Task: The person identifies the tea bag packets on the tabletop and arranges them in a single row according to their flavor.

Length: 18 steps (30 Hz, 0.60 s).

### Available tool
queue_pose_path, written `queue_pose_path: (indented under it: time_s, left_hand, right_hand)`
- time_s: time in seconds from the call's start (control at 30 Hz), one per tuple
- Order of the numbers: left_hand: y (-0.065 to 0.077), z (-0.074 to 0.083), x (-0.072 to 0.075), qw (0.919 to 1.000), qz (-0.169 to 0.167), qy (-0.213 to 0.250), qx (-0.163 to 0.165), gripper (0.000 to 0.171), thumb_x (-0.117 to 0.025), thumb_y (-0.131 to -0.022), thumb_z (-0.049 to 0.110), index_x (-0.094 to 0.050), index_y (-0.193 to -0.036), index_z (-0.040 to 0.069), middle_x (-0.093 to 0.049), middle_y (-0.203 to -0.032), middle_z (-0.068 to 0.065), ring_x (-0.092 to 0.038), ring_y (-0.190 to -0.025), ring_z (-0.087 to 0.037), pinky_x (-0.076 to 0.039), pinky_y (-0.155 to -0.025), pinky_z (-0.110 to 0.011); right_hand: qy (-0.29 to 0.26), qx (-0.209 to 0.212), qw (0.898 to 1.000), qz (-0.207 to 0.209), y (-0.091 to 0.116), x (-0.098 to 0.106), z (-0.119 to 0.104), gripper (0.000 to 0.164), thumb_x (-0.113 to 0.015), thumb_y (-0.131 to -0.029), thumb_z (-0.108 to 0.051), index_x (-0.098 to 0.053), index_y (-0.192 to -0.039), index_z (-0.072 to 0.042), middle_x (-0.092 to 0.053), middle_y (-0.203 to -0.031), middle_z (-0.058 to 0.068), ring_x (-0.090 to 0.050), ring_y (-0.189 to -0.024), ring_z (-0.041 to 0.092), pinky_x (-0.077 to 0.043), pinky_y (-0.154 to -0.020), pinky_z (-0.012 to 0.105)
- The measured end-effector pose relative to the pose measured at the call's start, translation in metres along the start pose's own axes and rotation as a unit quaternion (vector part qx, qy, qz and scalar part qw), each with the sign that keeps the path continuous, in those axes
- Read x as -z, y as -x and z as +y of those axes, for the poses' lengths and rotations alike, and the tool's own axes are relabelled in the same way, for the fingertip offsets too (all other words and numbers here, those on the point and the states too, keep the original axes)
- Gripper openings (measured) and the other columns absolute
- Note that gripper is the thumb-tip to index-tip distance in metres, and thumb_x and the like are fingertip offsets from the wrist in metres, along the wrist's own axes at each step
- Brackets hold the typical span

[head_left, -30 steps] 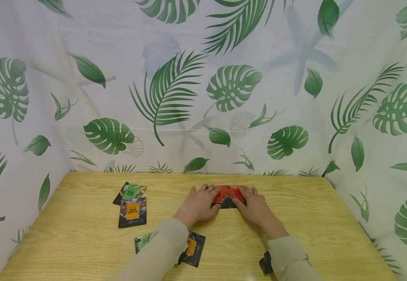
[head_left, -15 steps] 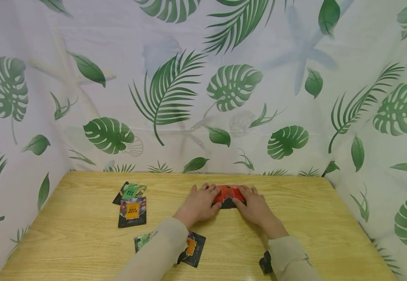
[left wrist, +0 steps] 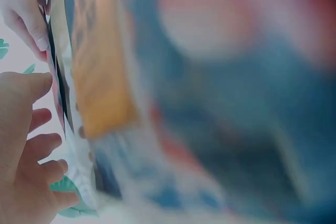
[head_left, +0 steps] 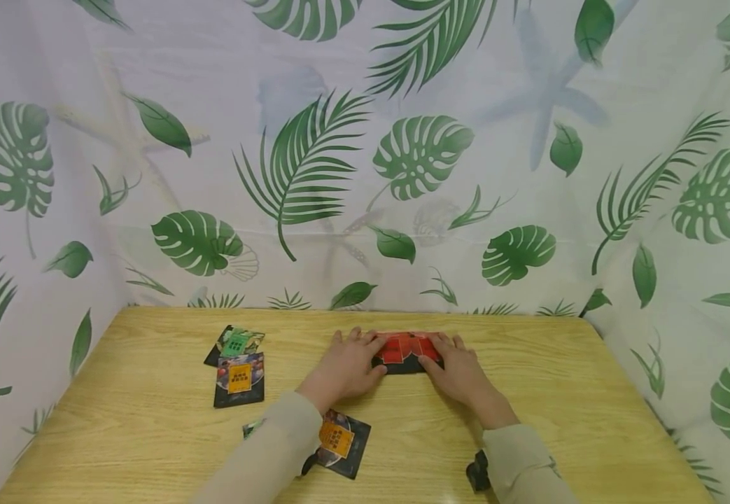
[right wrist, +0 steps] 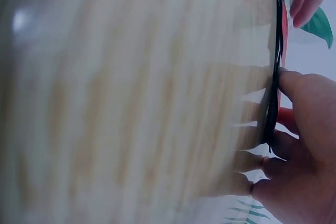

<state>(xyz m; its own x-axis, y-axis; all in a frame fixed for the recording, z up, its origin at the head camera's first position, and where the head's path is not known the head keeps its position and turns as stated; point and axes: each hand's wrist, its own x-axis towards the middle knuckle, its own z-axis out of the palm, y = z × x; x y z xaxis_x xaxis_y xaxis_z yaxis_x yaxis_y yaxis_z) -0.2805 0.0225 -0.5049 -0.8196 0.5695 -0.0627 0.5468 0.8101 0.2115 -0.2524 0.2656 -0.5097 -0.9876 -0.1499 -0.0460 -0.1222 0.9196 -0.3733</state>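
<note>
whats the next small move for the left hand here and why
Probably draw the left hand back and pick up the near orange packet: it lies skewed by the left sleeve, apart from the far orange packet with a matching label colour, while the red packets lie together between that hand and the right hand.

The beige-sleeved left arm (head_left: 264,448) and beige-sleeved right arm (head_left: 522,462) reach forward. The bare left hand (head_left: 344,365) has fingers spread; the bare right hand (head_left: 463,374) turns its thumb inward.
</note>
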Motion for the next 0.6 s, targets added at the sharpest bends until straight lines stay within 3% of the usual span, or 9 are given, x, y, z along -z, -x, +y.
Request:
queue_pose_path:
  time_s: [0.6]
  left_hand:
    - [0.057,-0.058,0.018,0.9977,0.034,0.044,0.039,0.062,-0.056,-0.109,0.045,-0.044,-0.162,0.016,-0.04,-0.168,-0.016,-0.033,-0.157,-0.045,-0.023,-0.126,-0.071]
  right_hand:
    - [-0.013,-0.003,1.0,-0.005,0.001,0.001,-0.004,0.064,-0.053,-0.111,-0.035,-0.04,-0.16,0.003,-0.034,-0.166,0.031,-0.021,-0.156,0.059,-0.02,-0.121,0.078]
